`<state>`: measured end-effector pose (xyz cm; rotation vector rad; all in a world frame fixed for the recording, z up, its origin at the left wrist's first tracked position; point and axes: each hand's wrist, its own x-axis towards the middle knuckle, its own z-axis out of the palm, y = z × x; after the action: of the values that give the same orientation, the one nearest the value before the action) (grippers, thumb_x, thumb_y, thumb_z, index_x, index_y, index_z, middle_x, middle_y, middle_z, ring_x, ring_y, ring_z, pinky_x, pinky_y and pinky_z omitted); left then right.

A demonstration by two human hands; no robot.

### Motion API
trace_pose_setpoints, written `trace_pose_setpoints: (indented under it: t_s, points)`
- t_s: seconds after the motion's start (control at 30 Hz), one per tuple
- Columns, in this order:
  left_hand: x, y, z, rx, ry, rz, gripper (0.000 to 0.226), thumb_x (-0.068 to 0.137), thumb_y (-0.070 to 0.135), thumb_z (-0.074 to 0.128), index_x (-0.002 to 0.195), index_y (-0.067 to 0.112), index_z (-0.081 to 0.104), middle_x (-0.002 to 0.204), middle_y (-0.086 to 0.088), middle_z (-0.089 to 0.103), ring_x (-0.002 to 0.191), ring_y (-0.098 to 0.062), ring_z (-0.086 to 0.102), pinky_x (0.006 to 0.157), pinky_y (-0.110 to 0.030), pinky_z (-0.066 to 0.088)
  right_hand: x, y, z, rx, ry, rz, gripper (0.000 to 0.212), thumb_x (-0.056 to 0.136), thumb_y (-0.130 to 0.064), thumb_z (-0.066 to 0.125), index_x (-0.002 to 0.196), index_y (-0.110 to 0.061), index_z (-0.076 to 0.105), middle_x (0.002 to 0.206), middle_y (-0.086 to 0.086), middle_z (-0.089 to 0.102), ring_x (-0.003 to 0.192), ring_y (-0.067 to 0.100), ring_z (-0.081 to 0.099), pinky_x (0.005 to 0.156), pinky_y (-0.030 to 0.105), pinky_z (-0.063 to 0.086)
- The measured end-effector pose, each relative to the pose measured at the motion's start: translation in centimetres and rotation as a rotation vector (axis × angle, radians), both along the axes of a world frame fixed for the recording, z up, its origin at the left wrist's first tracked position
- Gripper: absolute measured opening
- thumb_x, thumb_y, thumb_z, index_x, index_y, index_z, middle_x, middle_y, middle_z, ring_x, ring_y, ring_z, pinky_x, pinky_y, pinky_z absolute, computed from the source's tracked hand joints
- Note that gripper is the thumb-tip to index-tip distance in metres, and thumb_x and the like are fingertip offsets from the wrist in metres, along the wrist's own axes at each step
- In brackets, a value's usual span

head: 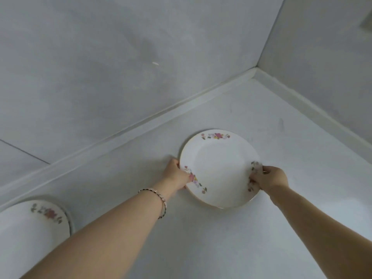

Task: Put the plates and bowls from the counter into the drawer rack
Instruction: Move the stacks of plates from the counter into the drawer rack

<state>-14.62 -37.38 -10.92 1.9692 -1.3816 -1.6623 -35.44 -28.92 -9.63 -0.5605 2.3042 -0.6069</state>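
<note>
A white plate with pink flower prints (218, 168) lies on the white counter (211, 238), near its back right corner. My left hand (178, 175) grips the plate's left rim, thumb over the edge. My right hand (270, 178) grips the right rim in the same way. A second plate with the same flower print (30, 228) rests on the counter at the far left, partly cut off by the frame edge. No drawer rack is in view.
Grey walls (120, 67) meet in a corner at the back right, with a raised white ledge (141, 129) along the counter's back and right sides. A bracelet (159, 200) circles my left wrist.
</note>
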Motion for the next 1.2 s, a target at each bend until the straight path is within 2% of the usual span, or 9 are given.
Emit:
trace_pose_setpoints:
  t_s: [0.1,0.3,0.4,0.5,0.67,0.8,1.0,1.1,1.2]
  points:
    - [0.9,2.8,1.0,-0.010,-0.038,-0.028,0.047,0.075,-0.003,0.071,0.115,0.005,0.047,0.118,-0.014,0.060,0.100,-0.027,0.059,0.082,-0.042,0.056,0.3,2.9,0.4,-0.008,-0.057,0.017,0.020,0.082,-0.008,0.065,0.092,0.009,0.068,0.093,0.027,0.071,0.090,0.041,0.067,0.087,0.052,0.053]
    - [2.3,11.3,5.1,-0.005,-0.017,0.054,0.039,0.076,-0.008,0.068,0.100,0.009,0.042,0.118,-0.017,0.059,0.094,-0.025,0.056,0.062,-0.040,0.056,0.7,9.4,3.7,0.005,-0.086,0.141,0.017,0.082,-0.007,0.061,0.090,0.006,0.067,0.087,0.023,0.071,0.085,0.037,0.067,0.084,0.045,0.056]
    - [2.8,16.3,7.4,0.009,0.011,0.161,0.034,0.077,-0.014,0.066,0.094,0.007,0.045,0.124,-0.021,0.058,0.094,-0.027,0.056,0.073,-0.046,0.055,1.0,12.3,5.7,-0.002,-0.094,0.194,0.018,0.082,-0.003,0.060,0.092,0.009,0.067,0.086,0.023,0.070,0.090,0.038,0.068,0.088,0.046,0.054]
    - [3.9,21.8,9.6,0.009,0.105,0.291,0.032,0.079,-0.020,0.059,0.078,0.008,0.044,0.125,-0.023,0.057,0.092,-0.028,0.054,0.076,-0.047,0.050,2.0,15.5,7.8,-0.032,-0.075,0.287,0.007,0.080,-0.002,0.059,0.075,0.002,0.063,0.085,0.023,0.068,0.087,0.036,0.068,0.090,0.045,0.055]
    - [7.8,33.0,13.2,-0.061,0.123,0.428,0.031,0.079,-0.021,0.058,0.100,0.001,0.055,0.119,-0.025,0.063,0.101,-0.037,0.063,0.077,-0.044,0.053,5.2,23.1,11.5,-0.111,-0.059,0.453,0.002,0.079,-0.003,0.059,0.078,-0.001,0.060,0.077,0.016,0.063,0.084,0.031,0.065,0.091,0.045,0.054]
    - [12.6,42.0,16.0,-0.074,0.091,0.458,0.025,0.079,-0.019,0.059,0.078,0.005,0.050,0.104,-0.017,0.061,0.109,-0.038,0.062,0.079,-0.043,0.054,9.3,30.8,13.7,-0.074,-0.145,0.592,0.002,0.078,-0.001,0.063,0.078,-0.001,0.061,0.083,0.016,0.065,0.084,0.032,0.067,0.088,0.041,0.056]
    - [21.1,53.1,15.9,-0.035,-0.008,0.474,0.034,0.079,-0.014,0.064,0.105,0.003,0.051,0.118,-0.019,0.062,0.108,-0.034,0.062,0.081,-0.043,0.056,17.4,40.7,13.7,0.054,-0.270,0.751,0.012,0.082,0.002,0.061,0.094,0.002,0.060,0.077,0.008,0.064,0.063,0.017,0.063,0.044,0.016,0.055]
    - [25.8,58.1,14.7,0.025,0.011,0.516,0.040,0.079,-0.016,0.062,0.116,-0.003,0.052,0.119,-0.021,0.063,0.109,-0.036,0.062,0.080,-0.040,0.055,22.1,44.3,12.1,0.073,-0.291,0.776,0.017,0.080,0.004,0.062,0.097,0.003,0.060,0.087,0.013,0.066,0.071,0.022,0.065,0.049,0.020,0.058]
    - [31.3,63.2,13.1,0.060,0.014,0.560,0.039,0.079,-0.016,0.061,0.113,0.000,0.051,0.119,-0.020,0.062,0.110,-0.036,0.062,0.085,-0.042,0.056,27.7,47.7,10.2,0.107,-0.314,0.823,0.022,0.078,0.005,0.062,0.100,0.004,0.064,0.093,0.016,0.069,0.084,0.027,0.069,0.068,0.031,0.060]
